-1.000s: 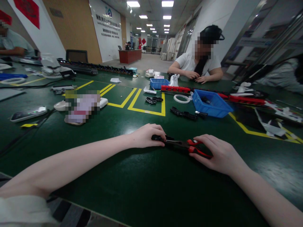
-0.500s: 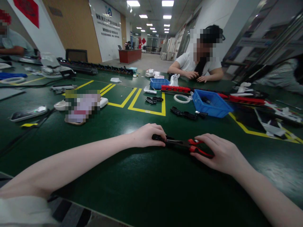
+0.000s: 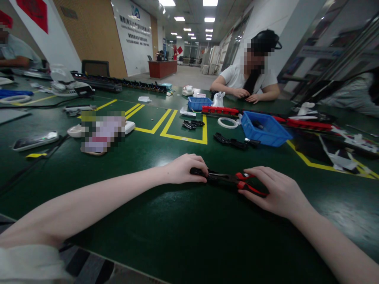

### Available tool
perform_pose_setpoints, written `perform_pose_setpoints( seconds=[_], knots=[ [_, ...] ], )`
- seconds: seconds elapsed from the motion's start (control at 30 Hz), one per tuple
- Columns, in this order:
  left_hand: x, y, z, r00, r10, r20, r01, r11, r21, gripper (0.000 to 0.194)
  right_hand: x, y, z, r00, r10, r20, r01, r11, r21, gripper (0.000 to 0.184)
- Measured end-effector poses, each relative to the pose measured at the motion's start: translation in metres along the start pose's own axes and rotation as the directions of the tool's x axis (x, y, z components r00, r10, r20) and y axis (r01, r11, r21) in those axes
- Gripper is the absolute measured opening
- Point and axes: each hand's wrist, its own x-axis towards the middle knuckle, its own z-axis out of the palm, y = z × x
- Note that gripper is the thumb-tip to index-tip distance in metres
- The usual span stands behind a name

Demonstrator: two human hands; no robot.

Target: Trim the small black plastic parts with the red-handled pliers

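Left hand [image 3: 187, 169] in pinch on black part [image 3: 195, 171] — pliers [image 3: 242, 185] in right hand [image 3: 275, 192]

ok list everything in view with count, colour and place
piece: 1, black, centre, partly hidden
pliers: 1, red/black, tip at the piece
table: 1, green with yellow markings, beneath
loose parts: several, black, mid-table
bins: 2, blue, right half
ring: 1, white, near bins
rails: at least 2, red, right
phone-like item: 1, purplish, pixelated, left
other small items: many, mixed, scattered
co-workers: at least 3, pale tops, around table
desk: 1, red-brown, background
ceiling lights: several, white, overhead
left grip: 1, bare, on piece
right grip: 1, bare, on pliers
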Motion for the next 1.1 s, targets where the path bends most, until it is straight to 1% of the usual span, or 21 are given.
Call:
perform_pose_setpoints(
  seconds=[0.17,0.3,0.57,0.8,1.1],
  knots=[
    [0.0003,-0.0007,0.0010,1.000,-0.008,-0.005,0.008,1.000,-0.003,0.015,-0.0003,-0.0004,0.0011,1.000,0.024,-0.005,-0.024,0.999,0.022,0.036],
    [0.0004,-0.0007,0.0016,1.000,-0.001,-0.015,0.001,1.000,-0.007,0.014,-0.0005,-0.0005,0.0018,1.000,0.009,-0.020,-0.008,0.999,0.031,0.037],
    [0.0000,-0.0020,0.0019,1.000,0.003,-0.015,-0.003,1.000,0.000,0.014,-0.0001,-0.0030,0.0035,1.000,0.009,-0.005,-0.009,1.000,0.019,0.039],
    [0.0001,-0.0025,0.0013,1.000,0.004,-0.004,-0.004,1.000,0.001,0.015,-0.0008,-0.0046,0.0034,1.000,-0.005,-0.002,0.005,1.000,0.030,0.036],
    [0.0004,0.0037,-0.0006,1.000,-0.025,-0.003,0.025,1.000,0.000,0.014,-0.0007,-0.0013,0.0007,1.000,-0.009,0.026,0.008,0.998,0.057,0.035]
  ],
)
